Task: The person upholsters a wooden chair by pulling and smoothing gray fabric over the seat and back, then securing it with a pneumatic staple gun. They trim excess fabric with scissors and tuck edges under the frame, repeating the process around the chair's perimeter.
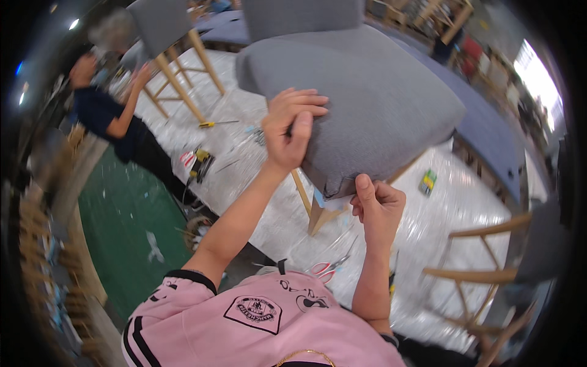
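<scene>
A grey upholstered chair with wooden legs stands before me, its padded seat [373, 92] turned with one corner toward me. On the seat's left edge rests my left hand [287, 131], its fingers laid over the cloth and the thumb apart. My right hand [380, 205] pinches the grey fabric [342, 181] at the near corner between thumb and curled fingers. Beside that pinch the cloth shows a loose fold and a dark seam line. Below the corner, a wooden leg [319, 219] and a bit of pale blue material are visible.
Red-handled scissors [324, 269] lie on the plastic-covered table [428, 244] near me. A yellow-green box [428, 182] is on the right, a yellow-black tool [200, 164] and screwdriver [211, 124] on the left. Another person [116, 116] works at a second chair [174, 61]. More chairs stand right.
</scene>
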Action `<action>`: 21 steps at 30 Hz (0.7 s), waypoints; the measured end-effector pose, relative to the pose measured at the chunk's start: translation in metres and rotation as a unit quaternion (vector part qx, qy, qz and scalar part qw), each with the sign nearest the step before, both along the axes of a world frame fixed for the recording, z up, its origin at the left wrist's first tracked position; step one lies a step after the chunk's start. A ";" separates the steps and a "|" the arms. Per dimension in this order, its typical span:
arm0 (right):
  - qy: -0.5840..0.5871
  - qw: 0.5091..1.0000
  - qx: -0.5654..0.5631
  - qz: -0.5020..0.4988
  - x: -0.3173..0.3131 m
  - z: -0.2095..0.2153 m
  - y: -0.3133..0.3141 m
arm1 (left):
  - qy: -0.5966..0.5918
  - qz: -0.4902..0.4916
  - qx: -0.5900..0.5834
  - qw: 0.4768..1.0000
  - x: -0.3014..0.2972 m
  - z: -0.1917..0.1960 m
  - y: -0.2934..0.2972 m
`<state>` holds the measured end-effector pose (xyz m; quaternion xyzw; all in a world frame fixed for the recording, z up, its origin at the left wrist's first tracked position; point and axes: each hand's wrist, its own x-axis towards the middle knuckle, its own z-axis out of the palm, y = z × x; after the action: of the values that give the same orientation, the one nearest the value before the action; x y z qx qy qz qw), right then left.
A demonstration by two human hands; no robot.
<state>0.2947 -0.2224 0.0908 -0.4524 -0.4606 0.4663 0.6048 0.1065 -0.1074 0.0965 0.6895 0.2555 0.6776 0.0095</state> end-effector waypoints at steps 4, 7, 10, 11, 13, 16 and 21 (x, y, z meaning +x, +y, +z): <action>-0.027 0.999 -0.022 0.040 0.000 -0.001 -0.003 | -0.033 0.066 -0.073 0.995 0.004 -0.014 -0.036; -0.020 0.998 -0.004 0.063 0.004 -0.025 -0.009 | -0.049 0.089 -0.135 0.986 0.017 -0.024 -0.086; 0.101 0.984 -0.059 0.134 0.012 -0.060 -0.015 | -0.078 0.093 -0.173 0.977 0.028 -0.041 -0.113; 0.168 0.970 -0.080 0.154 0.007 -0.063 -0.015 | -0.122 0.068 -0.207 0.968 0.027 -0.043 -0.119; 0.203 0.960 -0.078 0.178 0.002 -0.056 -0.010 | -0.188 0.021 -0.250 0.950 0.027 -0.039 -0.123; 0.168 0.967 -0.072 0.177 -0.011 -0.040 -0.009 | -0.327 -0.039 -0.306 0.893 0.033 -0.038 -0.125; 0.058 0.973 -0.042 0.217 -0.007 -0.059 -0.015 | -0.284 -0.145 -0.484 0.815 0.024 -0.046 -0.136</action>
<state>0.2880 -0.2376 0.0317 -0.3383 -0.4921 0.6309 0.4953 0.1305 -0.2434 0.0510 0.4023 0.4334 0.6232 0.5118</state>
